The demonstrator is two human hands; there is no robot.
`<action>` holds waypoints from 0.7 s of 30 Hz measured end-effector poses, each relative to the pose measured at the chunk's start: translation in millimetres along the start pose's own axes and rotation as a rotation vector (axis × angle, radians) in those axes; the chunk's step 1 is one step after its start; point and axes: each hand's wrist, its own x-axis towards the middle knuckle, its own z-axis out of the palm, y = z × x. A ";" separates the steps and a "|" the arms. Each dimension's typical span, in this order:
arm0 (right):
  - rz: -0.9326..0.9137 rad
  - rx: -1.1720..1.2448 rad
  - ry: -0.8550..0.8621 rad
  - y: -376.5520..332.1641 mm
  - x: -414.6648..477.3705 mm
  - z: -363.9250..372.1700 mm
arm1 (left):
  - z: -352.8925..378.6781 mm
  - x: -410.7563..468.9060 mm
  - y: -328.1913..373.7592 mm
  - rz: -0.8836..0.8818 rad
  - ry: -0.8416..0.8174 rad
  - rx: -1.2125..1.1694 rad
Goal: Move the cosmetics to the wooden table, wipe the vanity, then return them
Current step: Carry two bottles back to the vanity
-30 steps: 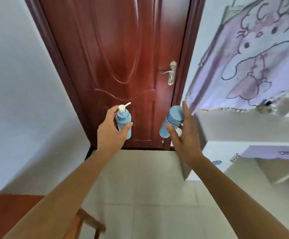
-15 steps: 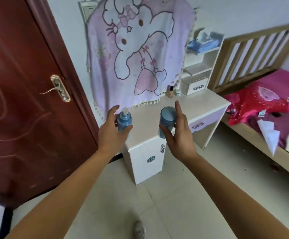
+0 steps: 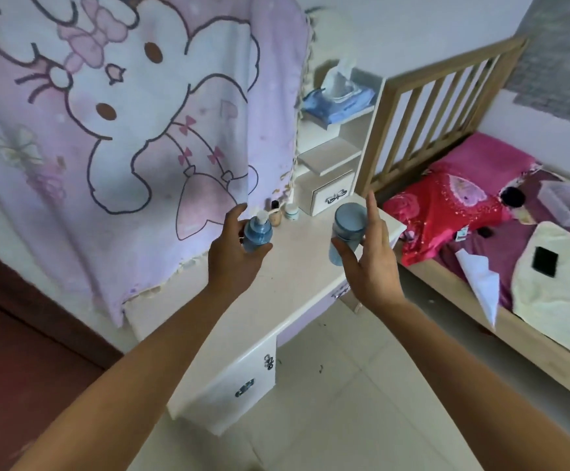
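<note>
Head view has us facing the white vanity [image 3: 277, 300]. Our left hand [image 3: 232, 263] grips a blue pump bottle [image 3: 257, 234], fingers and thumb curled round its body, over the back of the tabletop. Our right hand [image 3: 372, 263] holds a blue capped bottle [image 3: 348, 226] between thumb and fingers, the index finger stretched straight up beside the cap, over the tabletop's right part. We see a small bottle [image 3: 276, 214] and a small jar [image 3: 291, 211] standing at the vanity's back edge, just beside a hanging pink cartoon blanket [image 3: 124, 130]. A bed [image 3: 480, 198] lies to the right.
</note>
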 end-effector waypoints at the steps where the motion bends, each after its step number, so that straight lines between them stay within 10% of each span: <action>1: 0.017 0.004 0.013 9.3 13.2 -0.5 | 9.6 17.4 1.5 -0.002 -0.007 0.002; 9: 0.033 0.064 -0.014 121.1 129.6 41.3 | 97.1 138.4 -23.0 -0.053 0.023 0.039; 21: 0.012 0.332 -0.593 276.1 242.9 159.6 | 184.9 224.4 -113.6 -0.444 0.259 0.211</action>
